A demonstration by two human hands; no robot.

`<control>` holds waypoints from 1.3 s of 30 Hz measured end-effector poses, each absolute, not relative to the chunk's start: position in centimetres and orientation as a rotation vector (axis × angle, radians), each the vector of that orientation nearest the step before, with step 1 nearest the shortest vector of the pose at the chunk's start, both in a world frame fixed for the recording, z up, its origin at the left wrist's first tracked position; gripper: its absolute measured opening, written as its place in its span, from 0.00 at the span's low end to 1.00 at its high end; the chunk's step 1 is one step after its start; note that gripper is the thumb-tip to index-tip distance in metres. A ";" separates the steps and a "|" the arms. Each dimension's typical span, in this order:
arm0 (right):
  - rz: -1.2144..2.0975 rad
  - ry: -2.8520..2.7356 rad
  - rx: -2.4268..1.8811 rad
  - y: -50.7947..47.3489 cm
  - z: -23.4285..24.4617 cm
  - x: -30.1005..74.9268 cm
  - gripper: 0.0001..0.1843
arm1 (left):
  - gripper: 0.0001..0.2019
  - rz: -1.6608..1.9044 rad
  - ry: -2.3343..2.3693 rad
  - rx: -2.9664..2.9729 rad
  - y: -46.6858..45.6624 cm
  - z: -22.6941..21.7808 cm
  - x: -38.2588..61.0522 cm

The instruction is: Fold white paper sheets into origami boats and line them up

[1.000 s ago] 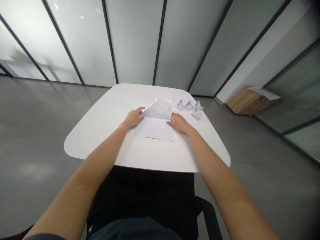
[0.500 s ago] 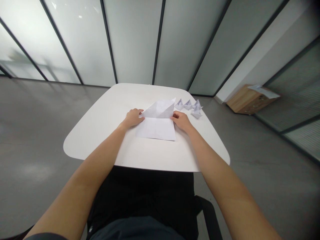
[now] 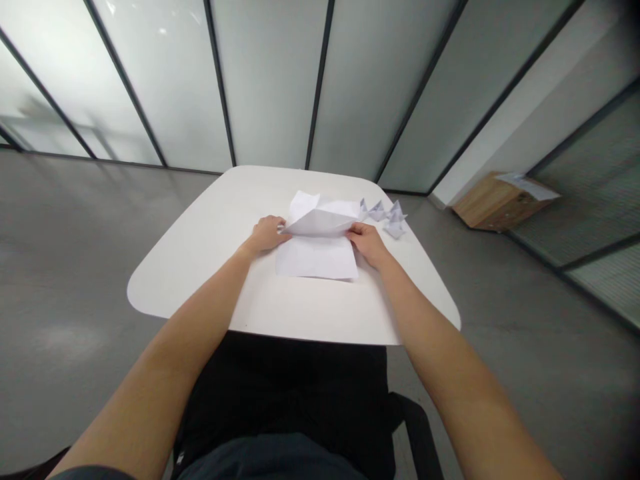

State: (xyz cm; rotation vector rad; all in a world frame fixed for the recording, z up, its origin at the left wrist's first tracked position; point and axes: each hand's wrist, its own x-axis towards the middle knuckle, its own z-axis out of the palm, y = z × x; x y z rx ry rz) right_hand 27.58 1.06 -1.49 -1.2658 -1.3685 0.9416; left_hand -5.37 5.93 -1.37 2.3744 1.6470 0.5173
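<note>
A white sheet of paper lies on the white table in front of me, its near half flat and its far part raised in folded flaps. My left hand pinches the paper's left edge at the crease between thumb and fingers. At the opposite end of that crease, my right hand grips the right edge the same way. Some fingertips of both hands are hidden behind the raised paper. Just beyond my right hand stand several small folded paper boats.
The white table has rounded corners. Frosted glass panels with dark frames rise behind it. A wooden box sits on the floor at the right. Below me, a black chair armrest shows beside my lap.
The raised flaps have shifted shape, with one corner now standing up at the left and the other side spread to the right. My right hand has moved slightly right; my left barely moved.
</note>
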 end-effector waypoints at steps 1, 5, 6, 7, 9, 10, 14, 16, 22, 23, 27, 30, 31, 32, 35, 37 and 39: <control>0.951 -1.352 -1.268 1.1 -1.5 27.6 0.10 | 0.24 0.554 1.637 2.339 5.9 -1.3 -5.5; 0.986 -1.320 -1.290 1.2 -1.7 27.7 0.09 | 0.20 0.663 1.572 2.216 5.8 -0.9 -5.9; 0.998 -1.318 -1.293 1.3 -1.9 27.8 0.09 | 0.19 0.673 1.557 2.218 5.7 -0.7 -6.0; 1.008 -1.318 -1.295 1.4 -2.0 27.8 0.09 | 0.18 0.678 1.547 2.226 5.7 -0.6 -6.1; 1.019 -1.316 -1.300 1.5 -2.2 28.0 0.08 | 0.17 0.690 1.531 2.234 5.7 -0.5 -6.4; 1.017 -1.314 -1.305 1.6 -2.3 28.0 0.08 | 0.17 0.696 1.518 2.231 5.7 -0.4 -6.6; 1.000 -1.330 -1.347 1.7 -2.4 28.3 0.06 | 0.14 0.716 1.409 2.304 5.8 -0.3 -7.3; 0.980 -1.367 -1.363 1.5 -2.2 28.3 0.05 | 0.13 0.717 1.344 2.349 5.7 -0.2 -7.5; 0.890 -1.430 -1.433 0.8 -1.6 28.1 0.13 | 0.13 0.655 1.307 2.294 5.4 0.3 -7.9; 0.903 -1.429 -1.436 0.8 -1.6 28.1 0.13 | 0.13 0.630 1.297 2.293 5.4 0.4 -8.0; 0.818 -1.492 -1.434 1.1 -2.0 28.3 0.13 | 0.13 0.548 1.261 2.334 5.4 0.6 -8.3; 0.699 -1.569 -1.435 1.5 -2.4 28.6 0.13 | 0.14 0.529 1.199 2.386 5.5 0.7 -8.6; 0.672 -1.589 -1.437 1.5 -2.5 28.8 0.14 | 0.14 0.524 1.173 2.406 5.5 0.7 -8.6; 0.649 -1.611 -1.439 1.6 -2.5 28.9 0.15 | 0.14 0.518 1.145 2.424 5.6 0.6 -8.7; 0.561 -1.713 -1.440 1.5 -2.1 29.2 0.18 | 0.14 0.509 1.069 2.471 6.2 0.2 -8.9; 0.454 -1.800 -1.440 1.3 -1.7 29.2 0.19 | 0.14 0.494 1.039 2.510 6.6 -0.1 -8.9; 0.315 -1.883 -1.429 1.0 -1.1 29.1 0.18 | 0.14 0.450 1.055 2.556 6.8 -0.4 -8.8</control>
